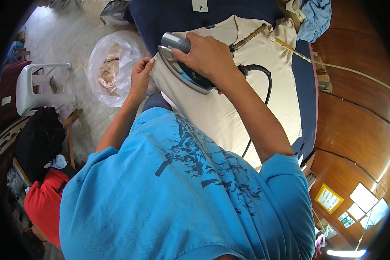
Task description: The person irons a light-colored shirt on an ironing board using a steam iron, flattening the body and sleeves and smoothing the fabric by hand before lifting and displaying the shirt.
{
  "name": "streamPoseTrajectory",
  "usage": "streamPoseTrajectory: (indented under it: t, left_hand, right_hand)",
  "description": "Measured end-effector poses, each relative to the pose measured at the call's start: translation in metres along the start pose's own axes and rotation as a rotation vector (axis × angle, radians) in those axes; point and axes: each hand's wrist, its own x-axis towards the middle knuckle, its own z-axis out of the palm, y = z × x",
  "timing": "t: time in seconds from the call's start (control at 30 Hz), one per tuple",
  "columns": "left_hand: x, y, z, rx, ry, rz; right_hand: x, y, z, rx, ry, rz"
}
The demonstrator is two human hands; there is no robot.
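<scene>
A cream short-sleeved top (273,104) lies spread on a table covered with dark blue cloth (160,19). My right hand (210,56) is wrapped round the grey handle of a steam iron (190,74), whose metal soleplate rests on the top near its left edge. Just left of the iron's tip, my left hand (141,76) pinches a small bit of the cream fabric between thumb and finger. A black cord (269,82) curves from the iron across the garment. The iron's underside is hidden.
A clear plastic bag (117,43) of beige cloth stands on the floor at left. Beyond it are a white plastic stool (41,89) and piled clothes (41,138). A cloth-wrapped hose (251,35) crosses the top; blue garments (316,19) lie at far right.
</scene>
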Motion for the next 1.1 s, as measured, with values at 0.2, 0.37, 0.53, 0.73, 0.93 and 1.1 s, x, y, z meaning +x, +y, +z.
streamPoseTrajectory:
  t: [0.2, 0.37, 0.53, 0.73, 0.93, 1.1]
  left_hand:
    - [0.002, -0.016, -0.015, -0.047, 0.001, -0.021]
    - [0.002, -0.012, -0.007, -0.022, 0.049, -0.038]
    - [0.004, -0.017, 0.005, 0.057, 0.090, 0.022]
    - [0.002, -0.015, 0.008, 0.092, 0.074, 0.097]
    - [0.005, -0.022, 0.003, 0.086, 0.043, 0.090]
    - [0.015, -0.013, 0.012, 0.486, 0.326, 0.340]
  right_hand:
    - [-0.002, -0.009, 0.003, 0.006, 0.005, -0.006]
    - [-0.006, -0.004, 0.008, 0.044, 0.057, -0.015]
    - [-0.011, 0.011, 0.005, 0.118, 0.023, 0.067]
    - [-0.019, 0.015, -0.003, 0.119, 0.026, 0.211]
    - [0.014, 0.010, 0.004, 0.097, 0.092, 0.152]
    - [0.040, 0.022, 0.005, 0.138, 0.170, 0.088]
